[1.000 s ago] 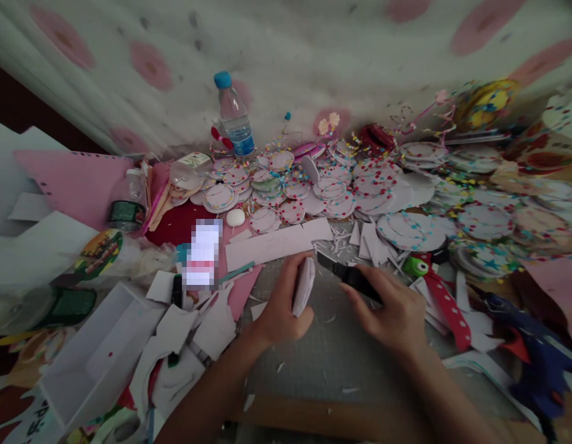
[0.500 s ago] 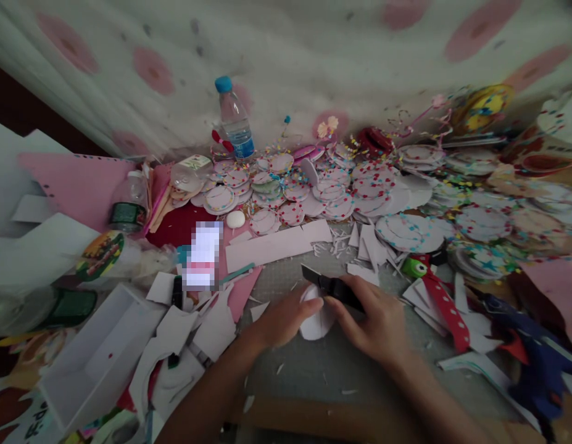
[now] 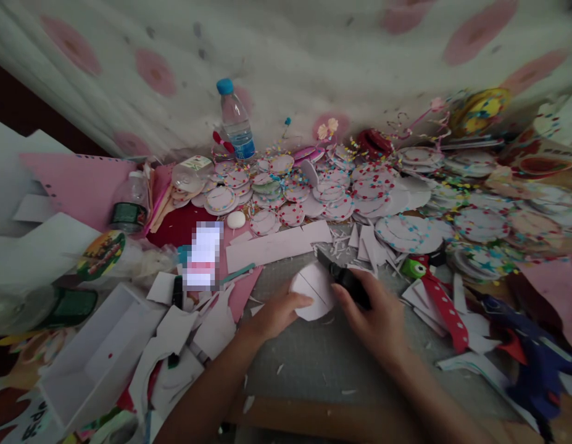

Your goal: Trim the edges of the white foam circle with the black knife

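A white paper disc (image 3: 313, 291) with a drawn line lies flat on the grey cutting mat (image 3: 323, 357). My left hand (image 3: 279, 311) presses on the disc's left edge with its fingers together. My right hand (image 3: 376, 317) is closed round a black utility knife (image 3: 344, 276), whose tip rests at the disc's upper right edge.
Several decorated paper discs (image 3: 332, 188) cover the back of the table. A water bottle (image 3: 234, 120) stands at the rear. A white strip (image 3: 276, 243), paper scraps, a white box (image 3: 94, 354) at left, a red dotted strip (image 3: 445, 308) and a blue glue gun (image 3: 538, 354) at right surround the mat.
My left hand held the disc upright, then laid it flat on the mat. My right hand brought the knife left to the disc's edge.
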The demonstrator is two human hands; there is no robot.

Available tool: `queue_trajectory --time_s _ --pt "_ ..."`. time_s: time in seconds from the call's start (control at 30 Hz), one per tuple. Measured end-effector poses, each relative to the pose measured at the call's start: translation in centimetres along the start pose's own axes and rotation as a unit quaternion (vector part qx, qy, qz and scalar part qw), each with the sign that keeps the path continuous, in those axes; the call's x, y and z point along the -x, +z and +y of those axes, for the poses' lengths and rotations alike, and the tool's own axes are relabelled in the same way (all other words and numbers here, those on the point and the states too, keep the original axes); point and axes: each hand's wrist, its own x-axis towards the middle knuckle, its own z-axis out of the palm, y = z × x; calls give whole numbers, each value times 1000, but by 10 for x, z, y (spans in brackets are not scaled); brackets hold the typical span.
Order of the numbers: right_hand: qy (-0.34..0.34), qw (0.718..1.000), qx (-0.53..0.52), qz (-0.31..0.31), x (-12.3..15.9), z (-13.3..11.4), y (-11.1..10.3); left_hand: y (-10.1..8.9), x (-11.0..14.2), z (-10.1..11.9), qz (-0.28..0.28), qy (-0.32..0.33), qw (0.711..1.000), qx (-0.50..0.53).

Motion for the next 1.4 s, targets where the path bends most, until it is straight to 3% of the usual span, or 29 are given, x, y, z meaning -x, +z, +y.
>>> queue_trajectory --time_s 0.2,0.3,0.37,0.47,0.6,0.73,0.83,1.1,1.4 --pt "-34 999 6 20 -1 -1 1 1 4 10 -115 -85 989 -39" --pt "-52 999 -8 -12 -2 -3 -1 6 3 19 -206 -103 973 -11" --pt "-67 997 -17 -39 -2 -5 -2 9 2 21 -227 -101 968 33" --pt "-61 997 -22 -43 -1 -6 -4 7 0 17 -186 -87 977 62" --pt "-45 998 -37 -10 -1 -5 -6 -1 0 8 -98 -59 993 17" --pt "-120 987 -65 -85 -3 -7 -9 -3 0 7 -36 -16 996 -79" --pt "-167 976 -73 -121 -4 -9 -11 2 2 14 -30 27 987 -156" --pt "-220 967 -45 -117 -4 -7 -12 14 4 24 -32 81 969 -232" --pt "-217 973 40 -60 -4 -5 -14 11 1 14 -33 61 981 -182"
